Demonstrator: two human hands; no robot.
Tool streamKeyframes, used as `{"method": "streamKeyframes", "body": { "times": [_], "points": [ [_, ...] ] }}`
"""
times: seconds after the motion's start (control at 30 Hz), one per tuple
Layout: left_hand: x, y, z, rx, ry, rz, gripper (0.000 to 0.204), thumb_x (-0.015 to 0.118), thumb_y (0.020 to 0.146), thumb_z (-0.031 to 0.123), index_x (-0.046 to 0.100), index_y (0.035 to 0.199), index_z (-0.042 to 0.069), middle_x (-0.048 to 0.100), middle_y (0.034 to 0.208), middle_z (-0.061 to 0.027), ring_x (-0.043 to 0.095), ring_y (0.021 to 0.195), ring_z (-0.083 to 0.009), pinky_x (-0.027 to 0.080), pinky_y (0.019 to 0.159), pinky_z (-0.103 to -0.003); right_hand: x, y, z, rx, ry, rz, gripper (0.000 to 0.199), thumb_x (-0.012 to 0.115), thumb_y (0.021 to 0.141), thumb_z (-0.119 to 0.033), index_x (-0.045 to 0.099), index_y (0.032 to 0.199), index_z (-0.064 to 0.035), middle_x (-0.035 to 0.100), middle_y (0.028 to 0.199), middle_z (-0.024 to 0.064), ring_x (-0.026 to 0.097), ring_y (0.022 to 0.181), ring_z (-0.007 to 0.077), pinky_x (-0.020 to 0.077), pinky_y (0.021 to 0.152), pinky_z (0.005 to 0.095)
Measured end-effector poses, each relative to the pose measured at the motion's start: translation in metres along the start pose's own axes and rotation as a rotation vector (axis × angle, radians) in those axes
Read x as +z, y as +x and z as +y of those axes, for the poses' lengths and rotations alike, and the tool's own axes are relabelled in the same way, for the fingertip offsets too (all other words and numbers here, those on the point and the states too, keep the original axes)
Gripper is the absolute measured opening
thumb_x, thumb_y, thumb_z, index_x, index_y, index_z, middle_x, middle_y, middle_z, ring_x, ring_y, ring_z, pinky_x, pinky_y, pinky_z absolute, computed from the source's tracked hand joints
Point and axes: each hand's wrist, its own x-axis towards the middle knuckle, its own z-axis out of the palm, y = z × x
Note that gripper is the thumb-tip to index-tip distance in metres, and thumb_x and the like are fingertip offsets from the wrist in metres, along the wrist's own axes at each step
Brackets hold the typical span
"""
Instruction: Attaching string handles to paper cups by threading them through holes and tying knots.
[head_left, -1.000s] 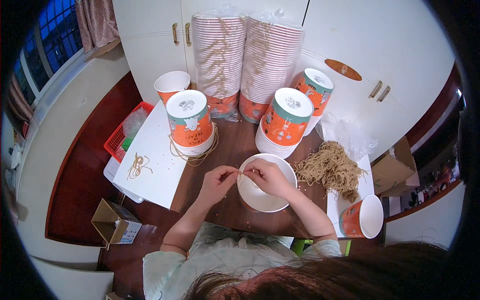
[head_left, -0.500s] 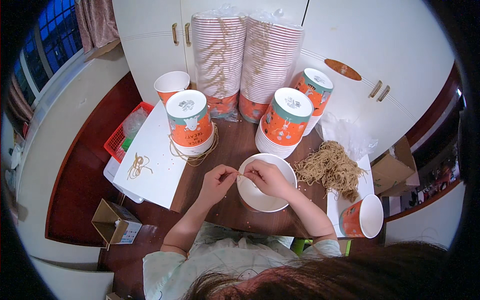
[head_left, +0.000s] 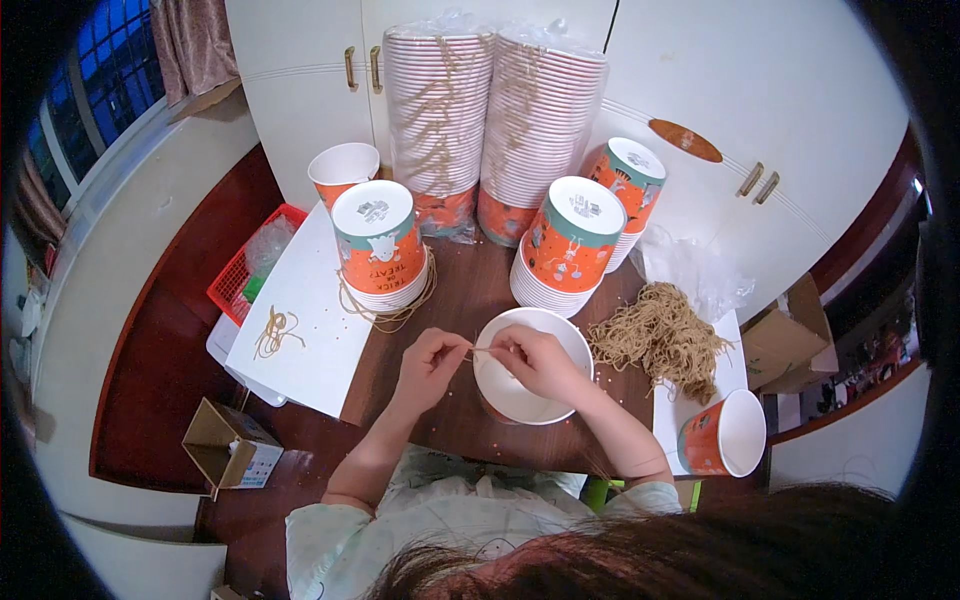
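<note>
My left hand pinches one part of a thin tan cord, its fingers closed. With its fingers also closed on the cord, my right hand is over the mouth of an upright paper bucket, white inside. A short stretch of cord spans the small gap between my fingertips; its finer shape is too small to tell. To the right of the bucket lies a tangled heap of tan cord.
Upturned orange bucket stacks stand behind my hands, loose cord around the left one's base. Tall bagged bucket stacks rise at the back. A bucket lies tipped at right. Cord pieces lie on the white surface at left.
My hands have moved slightly apart, so more of the cord shows between the fingertips. The buckets and the heap have stayed put.
</note>
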Motion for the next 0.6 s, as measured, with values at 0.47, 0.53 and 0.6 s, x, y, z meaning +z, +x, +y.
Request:
{"method": "streamKeyframes", "body": {
  "times": [0.47, 0.53, 0.6],
  "points": [
    [-0.017, -0.065, -0.019, -0.412, -0.201, -0.134, 0.012, 0.053, 0.084, 0.006, 0.060, 0.091, -0.001, 0.060, 0.085, -0.0042, 0.054, 0.079, -0.0081, 0.044, 0.072, -0.022, 0.100, -0.077, -0.023, 0.169, 0.125, -0.212, 0.016, 0.049, 0.084, -0.020, 0.056, 0.091, -0.0072, 0.060, 0.081, 0.0131, 0.059, 0.075, 0.0297, 0.0472, 0.064, 0.0379],
    [-0.017, -0.075, -0.021, -0.522, -0.259, -0.141, 0.013, 0.053, 0.084, 0.006, 0.060, 0.091, -0.002, 0.061, 0.085, -0.0044, 0.054, 0.081, -0.0082, 0.044, 0.073, -0.022, 0.120, -0.080, -0.002, 0.231, 0.111, -0.207, 0.018, 0.048, 0.085, -0.021, 0.056, 0.092, -0.0066, 0.060, 0.080, 0.0144, 0.059, 0.074, 0.0325, 0.0468, 0.063, 0.0413],
    [-0.017, -0.082, -0.020, -0.626, -0.322, -0.152, 0.014, 0.053, 0.085, 0.007, 0.060, 0.092, -0.002, 0.062, 0.085, -0.0046, 0.055, 0.082, -0.0083, 0.044, 0.074, -0.022, 0.130, -0.084, 0.008, 0.344, 0.217, -0.198, 0.020, 0.048, 0.085, -0.023, 0.055, 0.092, -0.0060, 0.060, 0.081, 0.0162, 0.059, 0.073, 0.0347, 0.0463, 0.064, 0.0437]
  ]
}}
